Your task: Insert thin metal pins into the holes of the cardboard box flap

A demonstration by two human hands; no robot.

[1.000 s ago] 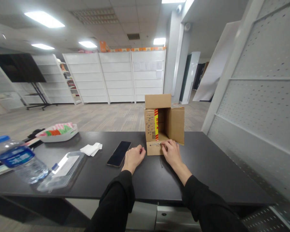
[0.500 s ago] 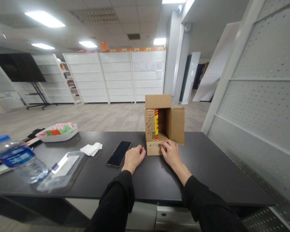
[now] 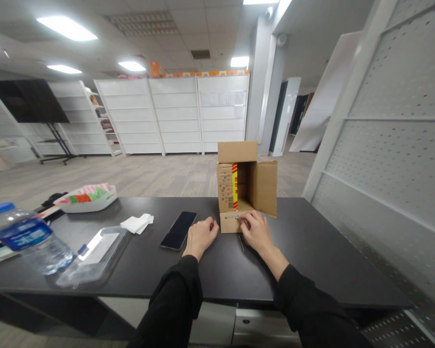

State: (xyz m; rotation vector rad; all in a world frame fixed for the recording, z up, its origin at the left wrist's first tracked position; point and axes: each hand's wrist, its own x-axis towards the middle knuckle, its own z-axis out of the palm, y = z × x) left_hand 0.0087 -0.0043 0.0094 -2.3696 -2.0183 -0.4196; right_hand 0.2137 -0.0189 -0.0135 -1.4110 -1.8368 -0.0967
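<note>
An opened cardboard box [image 3: 264, 186] stands on its side on the dark table, its mouth facing me. Small dark spots or holes dot its left flap, beside a red and yellow tape strip [image 3: 234, 187]. More small marks or bits run along the lower flap [image 3: 229, 225]. My right hand [image 3: 255, 229] is pinched at that lower flap; whatever its fingertips hold is too small to make out. Just left of the box, my left hand [image 3: 202, 235] rests closed on the table, its contents hidden. A thin metal piece [image 3: 241, 242], like a screw or nail, lies below the right hand.
A phone [image 3: 179, 231] lies left of my left hand. Farther left are a crumpled tissue [image 3: 137, 224], a clear plastic case [image 3: 94, 256], a water bottle [image 3: 29, 239] and a white basket [image 3: 89, 203] with colourful cloth or packaging. A perforated panel [image 3: 395, 145] rises at the right.
Almost nothing differs. My right hand's fingertips have shifted very slightly at the lower flap; my left hand stays in place.
</note>
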